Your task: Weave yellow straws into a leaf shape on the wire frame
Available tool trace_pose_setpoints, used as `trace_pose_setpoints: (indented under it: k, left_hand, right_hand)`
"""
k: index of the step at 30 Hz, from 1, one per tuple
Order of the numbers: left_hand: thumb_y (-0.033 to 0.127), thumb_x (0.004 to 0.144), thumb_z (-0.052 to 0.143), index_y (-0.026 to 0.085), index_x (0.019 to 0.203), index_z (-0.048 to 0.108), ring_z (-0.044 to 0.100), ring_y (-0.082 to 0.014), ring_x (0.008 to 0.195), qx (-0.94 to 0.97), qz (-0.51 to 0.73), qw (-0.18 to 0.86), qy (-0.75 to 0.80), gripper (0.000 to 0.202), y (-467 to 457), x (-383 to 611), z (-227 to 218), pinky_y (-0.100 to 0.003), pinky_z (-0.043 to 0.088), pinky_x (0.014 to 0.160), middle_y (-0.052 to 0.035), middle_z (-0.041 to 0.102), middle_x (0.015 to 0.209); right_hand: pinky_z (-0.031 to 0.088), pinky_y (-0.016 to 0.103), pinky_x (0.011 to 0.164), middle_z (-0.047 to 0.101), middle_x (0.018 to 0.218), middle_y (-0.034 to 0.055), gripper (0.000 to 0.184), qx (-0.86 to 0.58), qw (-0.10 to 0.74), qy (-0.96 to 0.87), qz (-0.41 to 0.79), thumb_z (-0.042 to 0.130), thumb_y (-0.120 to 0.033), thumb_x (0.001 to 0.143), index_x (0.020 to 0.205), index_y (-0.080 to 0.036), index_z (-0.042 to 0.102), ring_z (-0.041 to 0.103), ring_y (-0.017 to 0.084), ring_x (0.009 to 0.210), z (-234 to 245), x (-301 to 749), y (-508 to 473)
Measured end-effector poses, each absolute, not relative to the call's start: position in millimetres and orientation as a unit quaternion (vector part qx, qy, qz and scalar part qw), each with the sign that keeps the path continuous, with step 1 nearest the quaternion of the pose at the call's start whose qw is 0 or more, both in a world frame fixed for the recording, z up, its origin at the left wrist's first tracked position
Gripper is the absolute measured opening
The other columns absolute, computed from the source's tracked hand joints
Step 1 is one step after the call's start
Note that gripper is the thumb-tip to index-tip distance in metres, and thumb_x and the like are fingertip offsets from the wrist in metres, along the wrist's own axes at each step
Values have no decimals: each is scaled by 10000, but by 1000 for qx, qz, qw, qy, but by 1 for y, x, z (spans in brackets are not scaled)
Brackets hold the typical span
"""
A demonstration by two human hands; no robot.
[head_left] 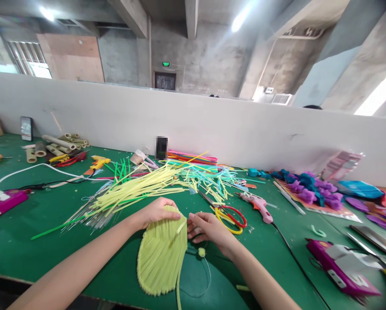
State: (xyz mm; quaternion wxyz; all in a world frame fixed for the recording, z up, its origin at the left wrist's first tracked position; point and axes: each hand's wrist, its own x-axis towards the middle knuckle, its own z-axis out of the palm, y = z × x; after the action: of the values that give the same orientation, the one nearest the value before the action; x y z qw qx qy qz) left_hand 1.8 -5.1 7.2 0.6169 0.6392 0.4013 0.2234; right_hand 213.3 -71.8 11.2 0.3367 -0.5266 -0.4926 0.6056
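A yellow-green leaf-shaped piece, made of pipe cleaners laid side by side, hangs tilted above the near edge of the table. My left hand grips its upper end, thumb in front and the other fingers mostly behind. At the right edge of the piece is my right hand, its thumb and forefinger pinched together; what is between them, if anything, is hidden. A short pale stem sticks out from the surface near those fingertips. Below my right hand lies a small yellow-green ball with a thin thread.
Loose yellow pipe cleaners spread across the table behind my hands. Scissors with red and yellow handles lie beside my right hand. Farther right are a pink glue gun with its cord and a purple power strip. Bamboo pieces sit back left.
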Motion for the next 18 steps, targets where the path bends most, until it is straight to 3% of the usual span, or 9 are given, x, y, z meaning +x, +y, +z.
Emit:
trace_pose_setpoints:
  k: [8,18]
  left_hand:
    - [495,634,780,167,859,670,632,-181,682,662,220,593,402,413,-7,4,6,-239,467,570,-18,669,746]
    - [447,626,809,171,861,655,651,-185,666,620,236,639,388,394,-6,3,5,-256,491,575,-20,684,740]
  right_hand:
    - [526,193,523,674,652,21,367,-552,342,-497,576,720,-503,731,715,-152,616,668,122,604,8,206,-69]
    - [547,289,607,704,681,55,437,-529,405,-532,523,719,-580,678,743,-152,658,674,178,643,1,203,-66]
